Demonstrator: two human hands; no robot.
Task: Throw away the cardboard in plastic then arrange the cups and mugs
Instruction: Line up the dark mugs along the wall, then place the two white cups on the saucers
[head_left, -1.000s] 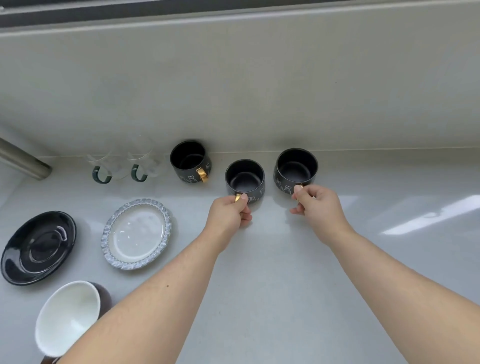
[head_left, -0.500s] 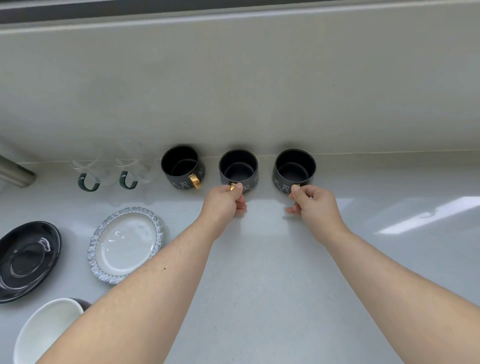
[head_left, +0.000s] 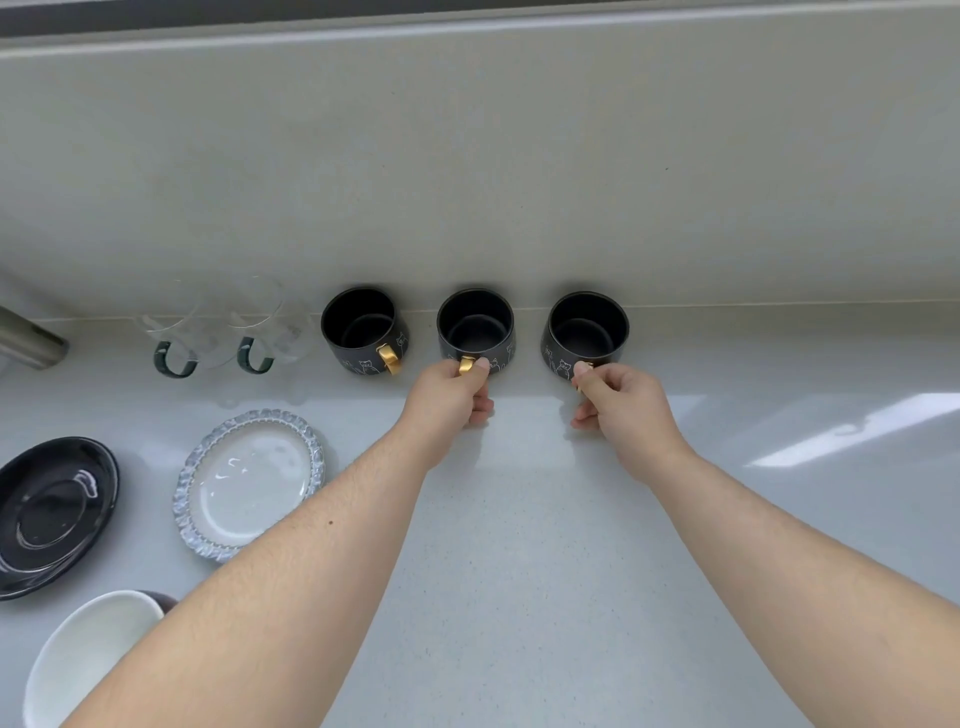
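Pushed back, middle mug (head_left: 475, 325) stands upright, handle toward person.

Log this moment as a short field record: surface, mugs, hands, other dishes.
surface: pale countertop meeting a wall
black mugs: three upright in a row by the wall, left mug, middle mug, right mug; gold handles
left hand: pinching the middle mug's handle
right hand: gripping the right mug's handle
glass mugs: two, green handles, left of the black mugs
saucers: black saucer, glass saucer
white cup: lower left, partly out of view
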